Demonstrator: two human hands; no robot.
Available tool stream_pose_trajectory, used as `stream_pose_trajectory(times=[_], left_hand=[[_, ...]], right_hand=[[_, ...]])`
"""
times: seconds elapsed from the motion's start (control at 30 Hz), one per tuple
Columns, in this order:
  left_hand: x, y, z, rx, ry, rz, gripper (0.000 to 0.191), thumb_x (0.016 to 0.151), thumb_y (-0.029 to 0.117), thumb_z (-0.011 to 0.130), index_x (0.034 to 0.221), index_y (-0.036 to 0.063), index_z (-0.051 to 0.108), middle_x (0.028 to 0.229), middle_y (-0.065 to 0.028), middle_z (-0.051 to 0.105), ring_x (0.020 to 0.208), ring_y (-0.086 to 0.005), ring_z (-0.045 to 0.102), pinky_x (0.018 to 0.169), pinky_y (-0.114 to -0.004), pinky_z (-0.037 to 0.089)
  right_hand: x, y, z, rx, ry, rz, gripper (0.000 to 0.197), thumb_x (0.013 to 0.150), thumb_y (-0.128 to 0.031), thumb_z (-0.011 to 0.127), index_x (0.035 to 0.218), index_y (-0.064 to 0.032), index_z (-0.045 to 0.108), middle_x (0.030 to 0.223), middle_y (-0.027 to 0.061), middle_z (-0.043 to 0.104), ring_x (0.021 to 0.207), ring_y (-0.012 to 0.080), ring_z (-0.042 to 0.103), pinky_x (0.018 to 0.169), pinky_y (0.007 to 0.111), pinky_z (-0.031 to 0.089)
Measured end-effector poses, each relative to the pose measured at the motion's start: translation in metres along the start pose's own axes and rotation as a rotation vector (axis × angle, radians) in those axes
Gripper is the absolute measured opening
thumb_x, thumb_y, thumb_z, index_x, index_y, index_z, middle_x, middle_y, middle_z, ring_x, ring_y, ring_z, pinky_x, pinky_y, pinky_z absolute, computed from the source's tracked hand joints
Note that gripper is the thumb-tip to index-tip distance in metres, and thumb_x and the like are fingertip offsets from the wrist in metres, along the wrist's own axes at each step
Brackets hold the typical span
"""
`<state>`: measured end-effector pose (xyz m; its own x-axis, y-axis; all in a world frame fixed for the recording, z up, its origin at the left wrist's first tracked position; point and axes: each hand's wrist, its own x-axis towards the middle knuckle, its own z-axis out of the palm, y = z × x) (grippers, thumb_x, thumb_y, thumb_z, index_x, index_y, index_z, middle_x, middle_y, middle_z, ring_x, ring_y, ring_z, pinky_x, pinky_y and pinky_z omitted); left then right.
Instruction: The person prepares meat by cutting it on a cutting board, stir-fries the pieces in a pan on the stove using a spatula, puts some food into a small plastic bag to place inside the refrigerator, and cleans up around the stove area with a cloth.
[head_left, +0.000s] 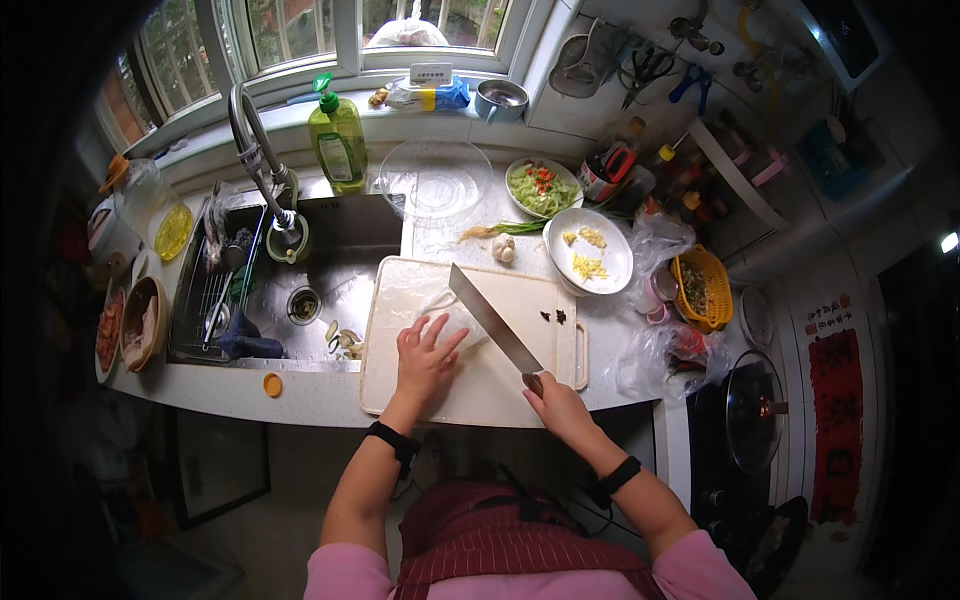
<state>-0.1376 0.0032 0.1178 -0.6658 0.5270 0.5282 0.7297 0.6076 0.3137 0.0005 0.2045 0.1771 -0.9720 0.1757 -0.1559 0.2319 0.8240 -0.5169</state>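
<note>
A cleaver (493, 322) is held by its wooden handle in my right hand (559, 401), its blade slanting up and left over the white cutting board (480, 397). My left hand (429, 352) has its fingers spread above the board's left part, by a thin clear plastic bag or film (463, 324); whether the fingertips touch it I cannot tell. Small dark pieces (560, 316) lie at the board's right. Behind the board are a garlic bulb (503, 247), spring onions (517, 226) and a white bowl (556, 259) with pale yellow cut pieces (589, 265).
A steel sink (345, 232) with a faucet (251, 150) adjoins the board's left; peelings lie in it. A plate of sliced green vegetable (543, 187) and a clear plastic basin (436, 180) stand behind. Plastic bags (675, 367) and a yellow basket (701, 289) are at right, near a glass-lidded pan (754, 412).
</note>
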Motion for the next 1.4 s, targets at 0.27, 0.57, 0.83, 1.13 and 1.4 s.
stream_pose_trajectory(times=[0.27,0.57,0.83,1.13,1.4], left_hand=[[0.001,-0.002,0.015,-0.141,-0.134,-0.068,0.033,0.074,0.019,0.062,0.107,0.0212,0.057,0.101,-0.0017,0.060,0.102,-0.0285,0.051,0.086,-0.040,0.038],[0.027,0.005,0.018,-0.337,-0.262,-0.574,0.027,0.065,0.024,0.069,0.086,0.0094,0.058,0.081,-0.0091,0.060,0.086,-0.0255,0.056,0.078,-0.036,0.041],[0.017,-0.019,0.038,-0.316,-0.059,-0.548,0.029,0.067,0.022,0.066,0.090,0.0049,0.060,0.088,-0.0115,0.059,0.088,-0.0275,0.053,0.078,-0.035,0.043],[0.020,-0.006,0.028,-0.193,-0.020,-0.469,0.036,0.064,0.026,0.069,0.094,0.0088,0.062,0.094,-0.0051,0.060,0.092,-0.0256,0.051,0.080,-0.035,0.041],[0.018,-0.010,0.034,-0.158,0.009,-0.477,0.035,0.063,0.026,0.070,0.093,0.0083,0.063,0.093,-0.0048,0.060,0.091,-0.0251,0.051,0.079,-0.035,0.041]], right_hand=[[0.005,0.013,0.017,-0.022,-0.059,0.012,0.031,0.083,-0.029,0.055,0.087,-0.0003,0.044,0.072,0.0239,0.058,0.068,0.0410,0.057,0.060,0.047,0.045],[0.012,0.003,0.010,0.044,-0.073,0.050,0.032,0.083,-0.029,0.056,0.088,0.0012,0.047,0.075,0.0243,0.059,0.072,0.0408,0.057,0.062,0.045,0.044],[0.010,-0.001,0.006,0.049,-0.070,0.066,0.032,0.083,-0.029,0.056,0.088,0.0007,0.048,0.075,0.0240,0.059,0.071,0.0406,0.057,0.062,0.046,0.044],[0.018,-0.005,0.009,-0.079,-0.067,0.026,0.031,0.082,-0.029,0.056,0.088,-0.0009,0.045,0.071,0.0226,0.058,0.069,0.0405,0.057,0.060,0.047,0.045],[0.026,-0.012,0.001,-0.086,-0.085,0.011,0.031,0.082,-0.027,0.056,0.088,0.0002,0.043,0.073,0.0244,0.058,0.069,0.0415,0.057,0.060,0.047,0.045]])
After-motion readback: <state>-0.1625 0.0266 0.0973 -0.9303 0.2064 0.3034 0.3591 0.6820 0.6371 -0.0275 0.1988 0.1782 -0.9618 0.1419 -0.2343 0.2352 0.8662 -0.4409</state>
